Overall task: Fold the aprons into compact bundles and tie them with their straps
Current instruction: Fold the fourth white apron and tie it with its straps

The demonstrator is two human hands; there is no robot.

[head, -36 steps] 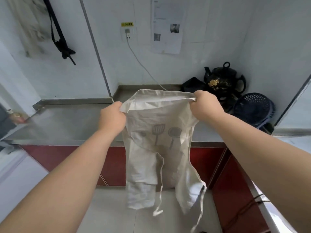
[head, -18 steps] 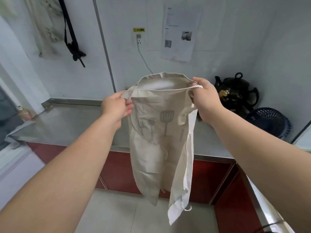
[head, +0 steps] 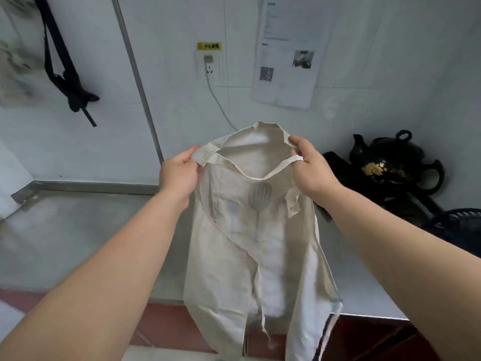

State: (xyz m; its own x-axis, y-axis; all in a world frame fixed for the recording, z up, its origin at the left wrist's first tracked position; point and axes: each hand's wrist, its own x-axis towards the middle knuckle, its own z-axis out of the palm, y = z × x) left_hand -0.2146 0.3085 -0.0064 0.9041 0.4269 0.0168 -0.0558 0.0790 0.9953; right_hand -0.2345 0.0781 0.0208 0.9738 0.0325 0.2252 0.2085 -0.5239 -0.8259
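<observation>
A cream apron (head: 250, 246) with a grey spatula print hangs in the air over the steel counter (head: 78, 230), its lower part dangling past the counter's front edge. My left hand (head: 179, 173) pinches the top left corner by the neck strap. My right hand (head: 309, 168) grips the top right corner, with the thin neck strap (head: 263, 175) looped across its fingers. A loose tie strap (head: 265, 329) dangles near the bottom.
A black teapot (head: 390, 162) and dark items stand at the counter's back right, with a dark basket (head: 458, 227) further right. Black straps (head: 70, 82) hang on the wall at left. A white cable (head: 218, 100) runs down from a wall socket. Red cabinet fronts (head: 364, 337) lie below.
The apron has risen and moved closer over the counter. My hands have shifted their hold at the top corners, and the neck strap now sags across the front.
</observation>
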